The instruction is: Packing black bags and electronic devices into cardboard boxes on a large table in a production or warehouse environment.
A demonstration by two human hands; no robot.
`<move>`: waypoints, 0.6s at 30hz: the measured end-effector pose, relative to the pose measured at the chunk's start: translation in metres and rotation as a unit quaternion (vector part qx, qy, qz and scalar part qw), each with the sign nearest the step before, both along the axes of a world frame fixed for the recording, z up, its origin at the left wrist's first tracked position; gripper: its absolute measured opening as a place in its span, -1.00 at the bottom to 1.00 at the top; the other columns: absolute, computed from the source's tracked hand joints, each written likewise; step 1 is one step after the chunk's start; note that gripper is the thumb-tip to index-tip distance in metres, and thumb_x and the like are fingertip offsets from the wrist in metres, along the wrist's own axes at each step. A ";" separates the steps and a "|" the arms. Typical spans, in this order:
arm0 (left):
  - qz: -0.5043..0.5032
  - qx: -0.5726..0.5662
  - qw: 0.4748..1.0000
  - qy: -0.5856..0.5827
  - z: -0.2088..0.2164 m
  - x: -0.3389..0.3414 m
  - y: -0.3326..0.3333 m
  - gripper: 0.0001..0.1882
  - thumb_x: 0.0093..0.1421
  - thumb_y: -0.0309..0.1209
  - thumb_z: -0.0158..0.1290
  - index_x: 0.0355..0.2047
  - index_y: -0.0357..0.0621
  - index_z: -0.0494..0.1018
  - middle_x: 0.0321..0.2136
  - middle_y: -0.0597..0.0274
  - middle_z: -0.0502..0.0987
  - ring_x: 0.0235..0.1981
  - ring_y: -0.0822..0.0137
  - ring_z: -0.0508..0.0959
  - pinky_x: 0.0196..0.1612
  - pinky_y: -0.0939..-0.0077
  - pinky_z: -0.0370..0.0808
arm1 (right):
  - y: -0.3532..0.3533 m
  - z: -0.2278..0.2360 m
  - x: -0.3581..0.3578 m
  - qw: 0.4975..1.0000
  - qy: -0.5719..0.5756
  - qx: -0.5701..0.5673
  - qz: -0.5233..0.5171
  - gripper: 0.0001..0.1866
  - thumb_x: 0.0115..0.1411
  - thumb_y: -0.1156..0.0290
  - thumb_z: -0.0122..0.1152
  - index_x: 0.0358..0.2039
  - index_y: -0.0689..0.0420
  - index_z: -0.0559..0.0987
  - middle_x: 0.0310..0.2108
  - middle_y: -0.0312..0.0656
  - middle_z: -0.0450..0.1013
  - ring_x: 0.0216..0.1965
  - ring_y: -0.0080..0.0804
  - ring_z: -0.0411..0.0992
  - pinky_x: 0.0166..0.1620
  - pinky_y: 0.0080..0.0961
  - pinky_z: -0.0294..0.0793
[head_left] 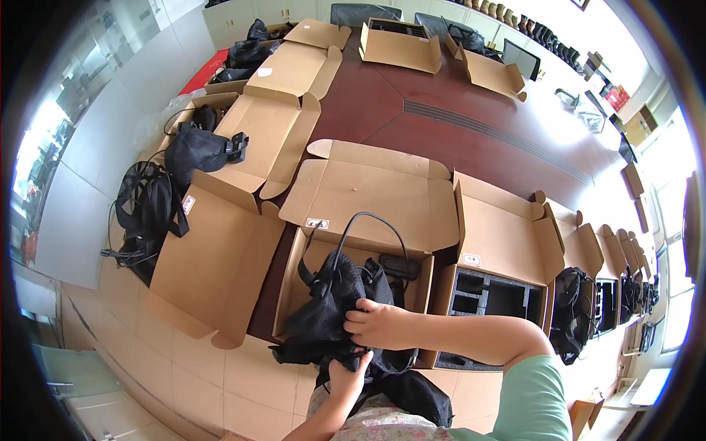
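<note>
A black fabric bag (323,305) with straps hangs bunched over the front of an open cardboard box (293,283). My right hand (379,325) is closed on its upper folds, with the forearm reaching across from the right. Lower down, near my lap, my left hand (347,378) grips the bag's lower edge; part of its fingers is hidden by the cloth. A thin black cable (382,219) arches up from the bag and bends down into the box. Inside the box, at the right, lies a dark oblong object (397,266). More black cloth (412,393) drapes across my lap.
Beside it on the right stands an open box with black foam compartments (485,300). An open flap (220,250) spreads on the left, near another black bag (143,206). Several more boxes line the dark red table (368,95). Tiled floor (184,360) shows below.
</note>
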State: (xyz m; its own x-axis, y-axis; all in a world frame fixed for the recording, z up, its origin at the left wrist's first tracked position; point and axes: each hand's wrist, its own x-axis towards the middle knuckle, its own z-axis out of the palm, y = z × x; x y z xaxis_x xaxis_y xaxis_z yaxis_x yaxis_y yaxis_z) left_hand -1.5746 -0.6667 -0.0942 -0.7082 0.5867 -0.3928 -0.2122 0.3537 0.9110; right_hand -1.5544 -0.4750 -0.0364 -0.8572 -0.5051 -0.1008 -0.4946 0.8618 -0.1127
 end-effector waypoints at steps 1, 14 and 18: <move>0.002 0.000 1.000 0.002 0.002 -0.001 -0.001 -0.80 0.07 -0.41 0.24 -0.38 -0.28 0.52 -0.42 0.20 0.60 -0.39 0.41 0.55 -0.25 0.49 0.46 | 0.000 -0.002 -0.005 0.999 0.020 -0.003 0.030 -0.89 0.00 0.26 0.15 -0.47 -0.07 0.60 -0.19 -0.37 0.38 0.01 -0.40 0.27 0.06 -0.33 0.16; 0.037 0.007 0.994 -0.099 0.022 -0.006 -0.111 -0.82 0.06 -0.60 0.16 -0.29 -0.32 0.50 -0.41 0.19 0.60 -0.48 0.40 0.59 -0.35 0.53 0.53 | 0.032 0.042 -0.020 0.992 0.022 -0.081 0.090 -0.81 -0.20 0.33 0.14 -0.52 0.07 0.57 -0.37 -0.31 0.36 -0.21 -0.36 0.34 -0.04 -0.45 0.35; 0.090 0.004 0.991 -0.099 0.062 -0.022 -0.138 -0.82 0.05 -0.62 0.13 -0.29 -0.31 0.48 -0.46 0.20 0.56 -0.55 0.44 0.53 -0.41 0.57 0.50 | 0.034 0.090 -0.040 0.993 0.056 -0.100 0.028 -0.86 -0.26 0.36 0.13 -0.59 0.08 0.52 -0.43 -0.31 0.35 -0.26 -0.35 0.34 -0.09 -0.49 0.37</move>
State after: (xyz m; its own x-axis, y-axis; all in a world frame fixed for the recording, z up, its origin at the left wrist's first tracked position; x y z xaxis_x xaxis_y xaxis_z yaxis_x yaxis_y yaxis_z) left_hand -1.5971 -0.8043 -0.0324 -0.7108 0.4621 -0.5303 -0.4464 0.2863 0.8478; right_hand -1.5939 -0.4415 0.0538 -0.8278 -0.5519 0.1007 -0.5595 0.7989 -0.2208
